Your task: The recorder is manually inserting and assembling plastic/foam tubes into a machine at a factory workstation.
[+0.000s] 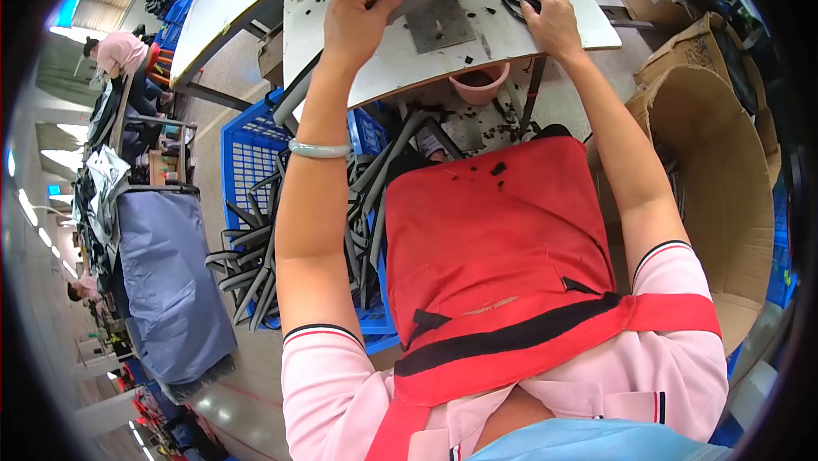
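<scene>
Pointing leftward over the white table (396, 66), the black-handled scissors (513, 6) look light, rigid and best held by their loops, where the right grip (555, 21) curls closed; the left grip (356, 25) bunches tight, contents unclear.

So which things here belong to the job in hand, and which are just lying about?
Likely the job:
- black-handled metal scissors, in the right hand
- grey rectangular plate on the white table, near the left hand

Likely lying about:
- small black scraps on the red apron
- pink plastic bucket under the table
</scene>
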Tool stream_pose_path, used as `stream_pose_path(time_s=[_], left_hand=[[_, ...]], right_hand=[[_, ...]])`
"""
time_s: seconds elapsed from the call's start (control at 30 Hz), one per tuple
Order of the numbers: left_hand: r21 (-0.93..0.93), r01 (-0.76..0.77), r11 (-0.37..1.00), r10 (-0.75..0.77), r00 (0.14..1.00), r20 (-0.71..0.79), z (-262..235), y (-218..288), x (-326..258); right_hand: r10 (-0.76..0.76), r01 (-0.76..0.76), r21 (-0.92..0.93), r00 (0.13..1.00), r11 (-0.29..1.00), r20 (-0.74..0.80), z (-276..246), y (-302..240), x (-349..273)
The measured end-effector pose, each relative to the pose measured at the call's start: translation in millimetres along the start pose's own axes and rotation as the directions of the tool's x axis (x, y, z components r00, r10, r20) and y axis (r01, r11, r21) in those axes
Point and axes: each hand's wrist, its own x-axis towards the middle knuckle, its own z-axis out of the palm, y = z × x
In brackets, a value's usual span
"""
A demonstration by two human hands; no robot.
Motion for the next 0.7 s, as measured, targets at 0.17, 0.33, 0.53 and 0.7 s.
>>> stream_pose_path(time_s=[0.17, 0.33, 0.53, 0.7], left_hand=[[-0.160, 0.262, 0.952, -0.239, 0.959, 0.150, 6.6, 12.0, 5.7], [0.190, 0.145, 0.971, -0.199, 0.929, 0.312, 27.9, -30.0, -34.8], [-0.187, 0.430, 0.883, -0.393, 0.897, 0.203, 50.5, 5.2, -101.6], [-0.382, 0.225, 0.896, -0.079, 0.929, 0.362, 112.3, 98.5, -184.4]], right_hand=[[-0.054, 0.059, 0.037, 0.992, 0.998, -0.110, -15.9, 4.5, 4.2], [-0.115, 0.237, 0.350, 0.935, 0.906, -0.335, -25.5, -5.0, -7.8], [-0.053, -0.386, 0.731, 0.866, 0.563, 0.498, -41.8, -115.1, -183.0], [-0.276, -0.098, 0.952, 0.944, 0.289, 0.181, -55.5, -153.4, -218.8]])
